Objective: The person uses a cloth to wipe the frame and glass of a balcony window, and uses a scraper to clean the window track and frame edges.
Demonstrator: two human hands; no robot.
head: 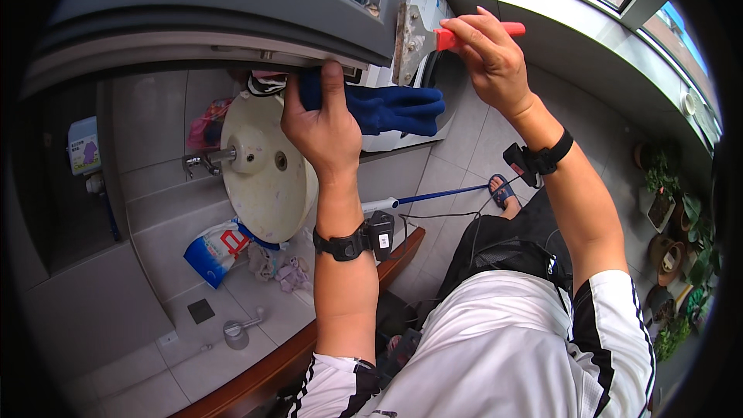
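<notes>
My right hand [493, 61] grips the red plastic handle [514, 29] of a scraper. Its wide, stained metal blade [413, 43] stands beside the corner of an open grey window sash [232, 17]. My left hand [325, 133] holds the sash's lower edge, the thumb up against the metal strip [255, 53]; the other fingertips are hidden. Behind that hand shows a dark blue glove-like cloth [400, 110], its finger-shaped ends pointing right. Whether my left hand also grips this cloth, I cannot tell. Both wrists carry black strapped devices.
Below lie a round washbasin [261, 197] with a tap [200, 164], a blue-white bag [215, 249] and crumpled cloths [290, 273]. A white front-loading washing machine [400, 139] stands behind the glove. A blue pole [441, 193] crosses near my foot. Potted plants [667, 180] line the right wall.
</notes>
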